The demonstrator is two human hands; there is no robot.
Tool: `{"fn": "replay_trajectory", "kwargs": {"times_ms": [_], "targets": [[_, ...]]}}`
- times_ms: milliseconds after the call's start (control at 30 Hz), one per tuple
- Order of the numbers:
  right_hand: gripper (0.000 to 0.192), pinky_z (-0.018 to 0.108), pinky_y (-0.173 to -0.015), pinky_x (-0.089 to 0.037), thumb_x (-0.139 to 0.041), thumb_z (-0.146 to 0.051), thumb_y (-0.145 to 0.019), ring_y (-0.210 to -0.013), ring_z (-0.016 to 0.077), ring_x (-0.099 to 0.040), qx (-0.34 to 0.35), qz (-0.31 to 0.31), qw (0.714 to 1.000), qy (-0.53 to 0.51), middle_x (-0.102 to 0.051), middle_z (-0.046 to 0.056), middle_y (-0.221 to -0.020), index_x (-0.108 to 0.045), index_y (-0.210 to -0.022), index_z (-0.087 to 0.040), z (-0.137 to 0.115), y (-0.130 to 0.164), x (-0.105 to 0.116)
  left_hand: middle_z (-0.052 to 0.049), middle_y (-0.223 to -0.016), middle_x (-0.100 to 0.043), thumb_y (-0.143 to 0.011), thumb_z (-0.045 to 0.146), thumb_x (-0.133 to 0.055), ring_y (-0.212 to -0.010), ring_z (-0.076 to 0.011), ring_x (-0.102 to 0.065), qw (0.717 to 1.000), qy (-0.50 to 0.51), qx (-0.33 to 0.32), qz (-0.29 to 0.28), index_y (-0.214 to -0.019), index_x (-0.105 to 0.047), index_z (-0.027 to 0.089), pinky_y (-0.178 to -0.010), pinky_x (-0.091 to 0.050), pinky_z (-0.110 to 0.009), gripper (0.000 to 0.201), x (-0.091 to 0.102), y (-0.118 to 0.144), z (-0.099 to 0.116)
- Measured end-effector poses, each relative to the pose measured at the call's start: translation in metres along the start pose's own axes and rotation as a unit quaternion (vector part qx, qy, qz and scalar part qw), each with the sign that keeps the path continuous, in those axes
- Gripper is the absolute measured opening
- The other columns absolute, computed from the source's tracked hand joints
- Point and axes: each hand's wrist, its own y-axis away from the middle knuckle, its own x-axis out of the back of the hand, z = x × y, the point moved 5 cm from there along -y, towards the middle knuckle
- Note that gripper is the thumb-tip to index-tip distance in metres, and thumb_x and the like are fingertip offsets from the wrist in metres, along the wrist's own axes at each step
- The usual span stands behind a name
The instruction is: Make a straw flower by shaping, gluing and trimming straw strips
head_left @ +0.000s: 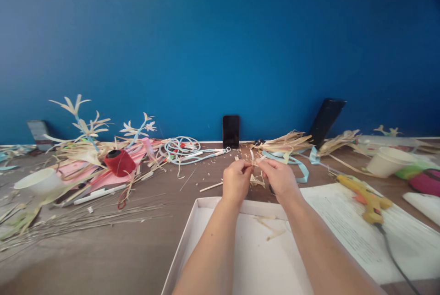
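Showing two bare forearms entering from the bottom centre of the frame, above a shallow white box [192, 221] cut off by the lower edge; it holds only a few pale husk scraps [271, 233]. Left hand [236, 181] and right hand [280, 178] meet at centre frame just past the box's far rim, fingertips pinching a small straw-coloured husk piece [255, 161] between them; its exact shape is too small to make out. At right, a yellow glue gun [366, 194] lies on a printed sheet [405, 235], its cord running off frame. White cups stand at mid left [39, 181] and mid right [387, 162], contents hidden. Farther back, a red thread spool [118, 162], husk flowers [84, 123], a coiled blue cord [182, 148] and a dark phone [231, 131] leaning on the blue wall [220, 47].
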Motion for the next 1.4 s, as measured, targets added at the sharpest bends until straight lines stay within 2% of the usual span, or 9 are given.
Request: {"fn": "replay_trajectory", "kwargs": {"times_ms": [133, 233, 333, 433, 500, 767, 933, 1133, 1400], "targets": [[0.041, 0.024, -0.041, -0.025, -0.058, -0.053, -0.068, -0.041, 0.0097, -0.034, 0.005, 0.002, 1.0, -0.002, -0.04, -0.003, -0.041, -0.055, -0.048, -0.018, 0.001, -0.001, 0.001, 0.001, -0.072, -0.066, -0.074, 0.019, -0.057, -0.07, -0.0122, -0.058, 1.0, 0.016, 0.016, 0.003, -0.074, -0.066, 0.021, -0.067, -0.043, -0.022, 0.009, -0.001, 0.0, -0.003], [0.045, 0.023, -0.041, -0.028, -0.057, -0.059, -0.068, -0.042, 0.0104, -0.037, -0.009, 0.001, 0.999, -0.043, -0.043, -0.003, -0.044, -0.067, -0.068, -0.015, 0.005, -0.003, 0.0, 0.0, -0.071, -0.066, -0.073, 0.022, -0.059, -0.069, -0.0122, -0.059, 0.998, 0.044, 0.04, 0.005, -0.074, -0.066, 0.02, -0.066, -0.044, -0.023, 0.007, -0.003, -0.001, -0.007], [0.053, 0.023, -0.041, -0.03, -0.055, -0.061, -0.07, -0.045, 0.0106, -0.042, 0.0, 0.011, 0.995, -0.104, -0.053, -0.001, -0.054, -0.068, -0.093, -0.015, 0.007, -0.005, 0.0, 0.001, -0.065, -0.064, -0.071, 0.026, -0.061, -0.062, -0.0121, -0.06, 0.988, 0.113, 0.102, 0.008, -0.073, -0.064, 0.019, -0.061, -0.046, -0.023, 0.008, -0.006, -0.003, -0.011], [0.05, 0.022, -0.043, -0.032, -0.055, -0.06, -0.072, -0.05, 0.0106, -0.047, 0.01, 0.028, 0.991, -0.13, -0.064, 0.003, -0.072, -0.067, -0.097, -0.017, 0.009, -0.007, 0.001, 0.001, -0.061, -0.061, -0.068, 0.029, -0.065, -0.056, -0.0121, -0.059, 0.964, 0.198, 0.178, 0.013, -0.073, -0.061, 0.017, -0.051, -0.045, -0.022, 0.014, -0.007, -0.005, -0.016], [0.046, 0.023, -0.045, -0.035, -0.058, -0.055, -0.071, -0.05, 0.0115, -0.048, -0.001, 0.02, 0.995, -0.101, -0.065, 0.003, -0.073, -0.067, -0.095, -0.017, 0.012, -0.008, -0.001, 0.001, -0.061, -0.06, -0.065, 0.03, -0.067, -0.054, -0.0117, -0.058, 0.952, 0.23, 0.201, 0.022, -0.074, -0.059, 0.016, -0.046, -0.042, -0.02, 0.019, -0.005, -0.007, -0.017], [0.033, 0.029, -0.06, -0.043, -0.061, -0.039, -0.071, -0.061, 0.0165, -0.056, 0.048, -0.068, 0.997, 0.007, -0.069, 0.004, -0.079, -0.07, -0.095, -0.019, 0.011, -0.003, -0.017, 0.004, -0.058, -0.054, -0.061, 0.037, -0.072, -0.048, -0.005, -0.042, 0.95, 0.257, 0.173, 0.023, -0.073, -0.061, 0.015, -0.049, -0.036, -0.018, 0.028, 0.0, -0.009, -0.026], [0.035, 0.026, -0.055, -0.04, -0.058, -0.042, -0.074, -0.056, 0.0155, -0.054, 0.054, -0.103, 0.993, 0.026, -0.063, 0.001, -0.064, -0.069, -0.098, -0.018, 0.008, 0.001, -0.024, 0.002, -0.064, -0.057, -0.06, 0.035, -0.072, -0.053, -0.0059, -0.045, 0.95, 0.258, 0.171, 0.025, -0.072, -0.061, 0.015, -0.054, -0.038, -0.019, 0.026, -0.001, -0.009, -0.026], [0.036, 0.024, -0.05, -0.036, -0.054, -0.046, -0.076, -0.05, 0.0136, -0.049, 0.062, -0.096, 0.993, 0.029, -0.052, -0.003, -0.049, -0.07, -0.092, -0.017, 0.007, 0.002, -0.024, 0.001, -0.068, -0.059, -0.059, 0.035, -0.073, -0.06, -0.0086, -0.05, 0.95, 0.267, 0.162, 0.019, -0.071, -0.062, 0.014, -0.059, -0.039, -0.02, 0.027, -0.003, -0.009, -0.023], [0.038, 0.024, -0.047, -0.034, -0.055, -0.047, -0.074, -0.046, 0.0128, -0.046, 0.025, -0.074, 0.997, 0.015, -0.051, -0.003, -0.046, -0.071, -0.087, -0.015, 0.009, 0.002, -0.023, -0.002, -0.076, -0.061, -0.058, 0.035, -0.074, -0.064, -0.0103, -0.052, 0.955, 0.249, 0.159, 0.017, -0.079, -0.069, 0.015, -0.063, -0.041, -0.023, 0.028, -0.003, -0.009, -0.021]]}}
